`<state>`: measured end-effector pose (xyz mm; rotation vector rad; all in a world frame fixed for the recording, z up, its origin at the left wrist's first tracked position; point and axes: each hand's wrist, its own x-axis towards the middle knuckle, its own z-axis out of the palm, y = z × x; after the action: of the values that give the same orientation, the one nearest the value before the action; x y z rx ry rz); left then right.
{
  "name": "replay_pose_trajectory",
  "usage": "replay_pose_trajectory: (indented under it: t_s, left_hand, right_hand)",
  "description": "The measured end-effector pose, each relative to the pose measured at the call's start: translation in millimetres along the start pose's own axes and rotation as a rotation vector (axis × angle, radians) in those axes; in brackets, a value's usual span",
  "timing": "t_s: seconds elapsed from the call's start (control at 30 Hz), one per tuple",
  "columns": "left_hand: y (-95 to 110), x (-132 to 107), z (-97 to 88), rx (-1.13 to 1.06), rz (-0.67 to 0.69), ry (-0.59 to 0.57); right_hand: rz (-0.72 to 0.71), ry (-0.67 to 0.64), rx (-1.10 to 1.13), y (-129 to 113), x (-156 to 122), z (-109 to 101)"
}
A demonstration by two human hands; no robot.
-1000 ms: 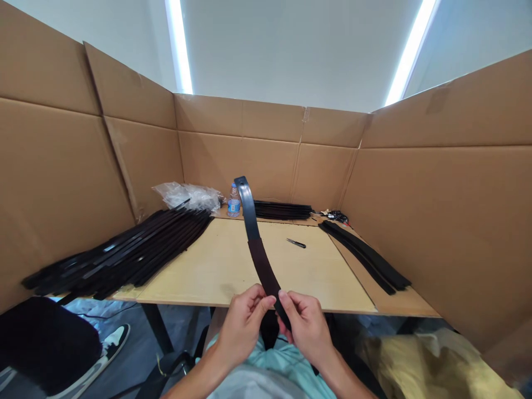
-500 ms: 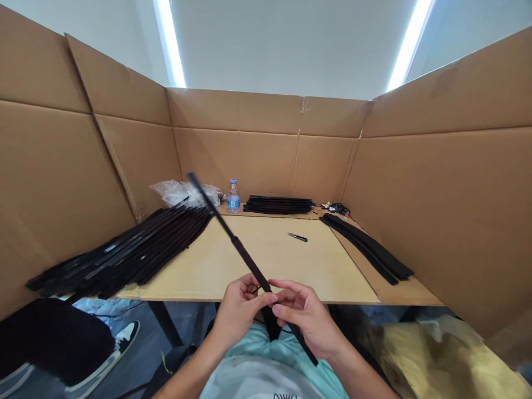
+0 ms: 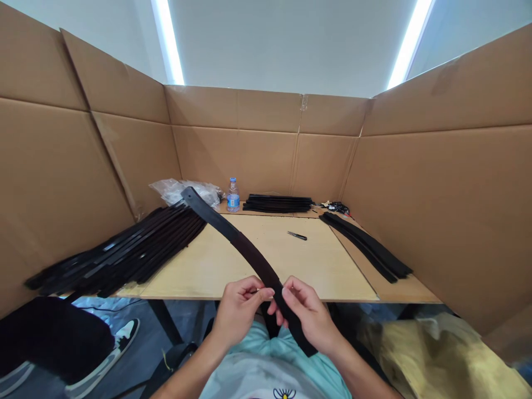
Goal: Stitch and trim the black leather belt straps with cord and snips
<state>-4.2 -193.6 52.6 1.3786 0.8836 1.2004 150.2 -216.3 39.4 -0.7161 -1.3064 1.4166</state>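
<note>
Two hands closed on leather belt strap (image 3: 249, 252) near lower end: left hand (image 3: 239, 313) pinching edge, right hand (image 3: 310, 316) gripping just beside it. Strap looks light, semi-stiff, bowing over tabletop (image 3: 316, 271); pinch flat faces. Farther: folding knife (image 3: 297, 236), stack of belt straps (image 3: 137, 249) left.

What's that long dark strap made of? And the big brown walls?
The strap looks like leather, maybe imitation: it bends softly, with a smooth, faintly shiny black finish. The walls look like plain brown cardboard, with fold creases and tape.
</note>
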Motion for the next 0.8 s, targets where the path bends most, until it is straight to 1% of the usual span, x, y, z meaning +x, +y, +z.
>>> replay_pose_trajectory:
  t_s: [0.07, 0.13, 0.27, 0.4, 0.47, 0.63, 0.73, 0.8]
  left_hand:
    - [-1.0, -0.3, 0.1, 0.055, 0.042, 0.038]
    - [-1.0, -0.3, -0.3, 0.058, 0.046, 0.036]
    - [1.6, 0.7, -1.3, -0.054, -0.005, -0.038]
    - [3.0, 1.8, -1.4, -0.148, -0.042, -0.104]
    - [2.1, 2.1, -1.4, -0.138, -0.056, -0.091]
    - [0.4, 0.9, -0.7, -0.027, -0.049, 0.029]
    - [1.3, -0.7, -0.2, -0.025, -0.064, 0.014]
    - [2.0, -0.7, -0.9, -0.007, -0.072, 0.033]
  right_hand:
    - [-0.012, 0.000, 0.049, 1.6, -0.3, -1.9]
    - [-0.020, 0.017, 0.056, 2.2, -0.4, -3.9]
    - [-0.027, 0.038, -0.028, 0.2, 0.1, -6.8]
    - [0.017, 0.035, -0.100, -0.1, 0.5, -6.7]
    - [0.034, 0.035, -0.133, 0.4, -0.1, -5.1]
    - [0.068, 0.010, -0.124, -1.1, -3.4, 0.6]
    - [0.085, -0.031, -0.095, -3.3, -4.2, 1.9]
    - [0.084, -0.057, -0.059, -4.9, -4.1, 1.6]
